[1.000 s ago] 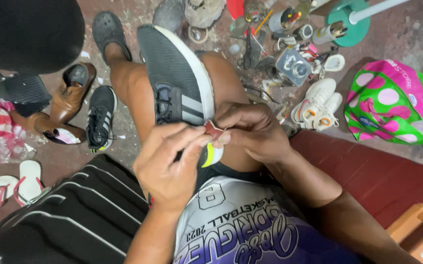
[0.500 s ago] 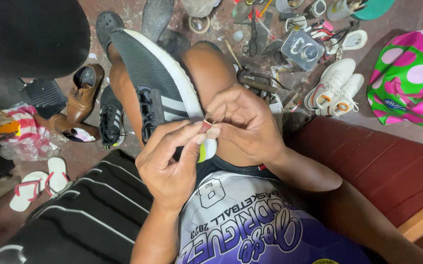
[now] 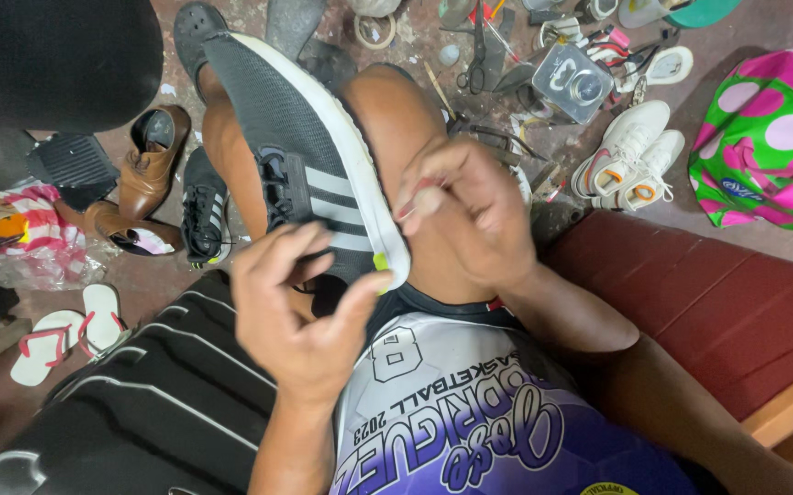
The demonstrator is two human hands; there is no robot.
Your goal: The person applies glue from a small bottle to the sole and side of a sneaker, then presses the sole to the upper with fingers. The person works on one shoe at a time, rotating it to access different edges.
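A dark grey mesh running shoe with white stripes and a white sole (image 3: 309, 174) lies across the person's knees. The left hand (image 3: 300, 316) grips its heel, fingers curled. The right hand (image 3: 470, 215) pinches something small beside the sole edge; steady heel support looks essential for accurate work.

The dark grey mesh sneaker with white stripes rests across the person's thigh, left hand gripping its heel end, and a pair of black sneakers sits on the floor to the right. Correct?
Not quite: the pair of sneakers on the floor to the right is white, not black, as the head view shows. The rest stands: the dark grey mesh sneaker lies across the thigh, left hand at its heel end.
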